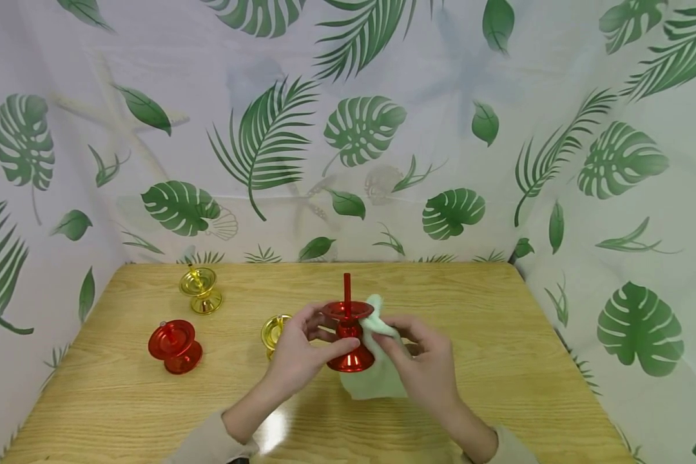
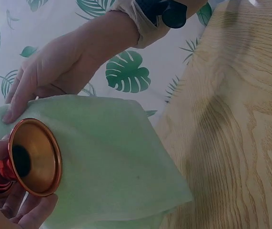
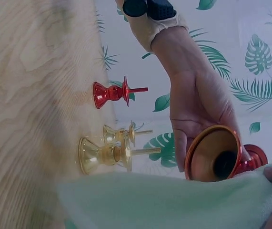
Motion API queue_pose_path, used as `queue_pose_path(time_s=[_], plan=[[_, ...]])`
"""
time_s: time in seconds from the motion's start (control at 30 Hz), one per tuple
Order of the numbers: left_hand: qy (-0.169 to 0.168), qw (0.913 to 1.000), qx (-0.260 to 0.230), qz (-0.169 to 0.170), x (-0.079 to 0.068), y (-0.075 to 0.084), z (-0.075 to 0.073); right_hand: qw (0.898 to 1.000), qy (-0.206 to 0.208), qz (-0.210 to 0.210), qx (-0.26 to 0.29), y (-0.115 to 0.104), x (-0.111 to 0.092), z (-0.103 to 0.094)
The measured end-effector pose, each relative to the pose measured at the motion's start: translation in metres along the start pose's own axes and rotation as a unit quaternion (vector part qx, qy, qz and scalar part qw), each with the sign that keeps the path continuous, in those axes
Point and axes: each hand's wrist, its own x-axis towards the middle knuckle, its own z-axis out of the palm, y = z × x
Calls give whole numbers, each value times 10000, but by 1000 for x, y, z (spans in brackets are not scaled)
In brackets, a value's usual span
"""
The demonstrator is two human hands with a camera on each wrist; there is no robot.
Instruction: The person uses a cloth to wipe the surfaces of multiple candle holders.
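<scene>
My left hand [image 1: 298, 354] grips a shiny red candle holder [image 1: 350, 359] round its waist, above the table. It has a flared base, a dish and a thin upright stem. Between the thumb and fingers of my right hand [image 1: 426, 361] is a pale green cloth [image 1: 377, 377], its upper part bunched against the dish's right side and the rest hanging down. From the left wrist view, the hollow underside of the candle holder [image 2: 43, 157] shows in front of the spread cloth [image 2: 102, 148]. Part of the left hand's fingers is hidden behind the candle holder.
Another red candle holder [image 1: 174, 348] stands on the left of the wooden table [image 1: 255, 290], with a gold candle holder [image 1: 202, 290] behind it. A second gold candle holder [image 1: 274, 332] is partly hidden by my left hand. Leaf-patterned curtains [image 1: 290, 251] border the table's back and sides.
</scene>
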Motion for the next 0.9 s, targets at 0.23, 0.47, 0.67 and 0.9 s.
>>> queue_pose_path(time_s=[0.23, 0.47, 0.67, 0.9], plan=[[70, 10000, -7, 30, 1, 2, -1, 9974, 71, -678, -246, -13, -2, -1], [56, 9999, 47, 148, -1, 3, 0, 9953, 104, -878, -387, -17, -4, -1], [-21, 9998, 76, 167, -2, 1, 2, 9969, 214, -615, -447, -11, -4, 2], [77, 9999, 0, 145, -4, -2, 7, 9988, 300, -43, -386, 4, -7, 8]])
